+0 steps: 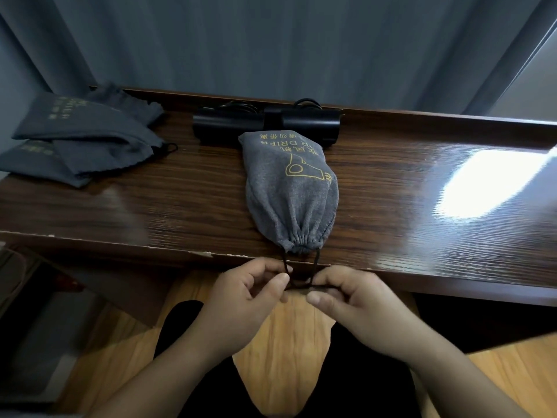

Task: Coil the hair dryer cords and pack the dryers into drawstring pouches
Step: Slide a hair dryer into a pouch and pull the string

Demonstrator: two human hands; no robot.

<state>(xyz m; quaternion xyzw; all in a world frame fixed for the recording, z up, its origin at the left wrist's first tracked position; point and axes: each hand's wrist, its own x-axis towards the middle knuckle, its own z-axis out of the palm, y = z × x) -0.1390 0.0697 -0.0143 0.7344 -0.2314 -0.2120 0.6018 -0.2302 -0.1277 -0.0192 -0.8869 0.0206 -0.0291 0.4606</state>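
- Head view, the only one I'm getting: a filled grey drawstring pouch (291, 191) is lying on the dark wood-grain desk (180, 203), its cinched mouth pointing toward me and sitting right at the near edge. The fabric is looking soft and felt-like, bunched into tight pleats at the neck, bulging round in the middle. Yellow print of a dryer outline plus "DRIER" lettering is showing on it, upside down from where I'm watching.
- A thin black drawstring (301, 283) is hanging off the pouch mouth, over the desk edge, in two strands.
- The left hand (253, 294) is pinching the left strand between thumb and forefinger, other fingers curled in. The right hand (352, 300) is gripping the cord's other end the same way, thumb pressing on top. Both hands are sitting just below the desk edge, close together, the cord running between them.
- Behind the pouch, touching its far end, two glossy black hair dryers (265, 123) are lying barrel to barrel against the raised back lip of the desk, with loops of black cord poking up behind them. The pouch is blocking part of the right one.
- Far left on the desk, a floppy pile of empty pouches (84, 137) in darker grey is lying flat and overlapping, one black string loop sticking out.
- The desk surface is glossy, throwing back a bright glare patch on the right. The near edge veneer is looking chipped in spots.
- Grey curtain (271, 40) is hanging in folds behind it all; light wooden floor below.
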